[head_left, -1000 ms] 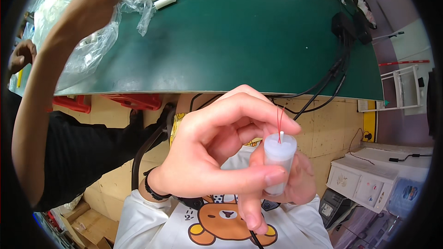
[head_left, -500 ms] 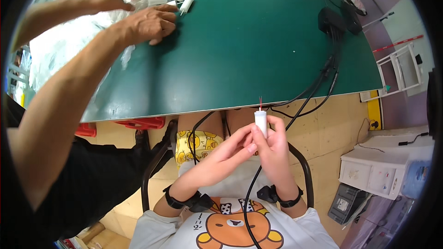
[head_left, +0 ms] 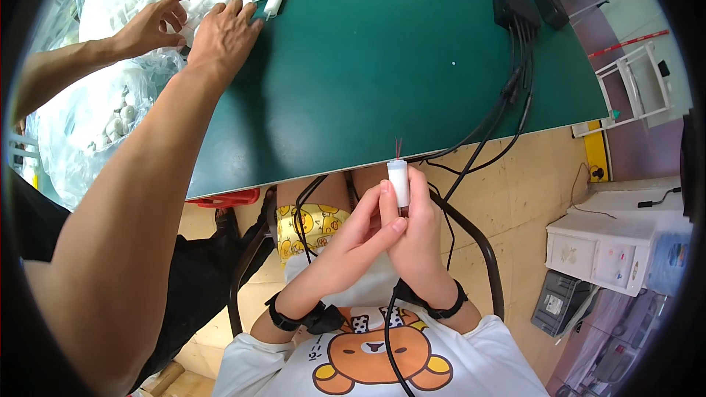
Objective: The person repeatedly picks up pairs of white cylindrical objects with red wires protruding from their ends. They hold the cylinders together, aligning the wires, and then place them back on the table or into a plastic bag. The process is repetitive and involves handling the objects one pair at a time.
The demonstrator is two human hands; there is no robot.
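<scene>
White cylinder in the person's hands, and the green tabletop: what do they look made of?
White cylinder: likely moulded plastic, smooth, opaque and evenly white, with thin red wires sticking out of its top. Both hands, left hand and right hand, hold it. Green tabletop: probably a rubber or vinyl mat, flat matte colour with almost no glare.

I hold a small white plastic cylinder [head_left: 398, 182] upright in front of my chest, just below the near edge of the green table — smooth-sided, its lower part hidden behind my fingers. Two thin red wire ends [head_left: 398, 148] stick straight up from its top.
</scene>
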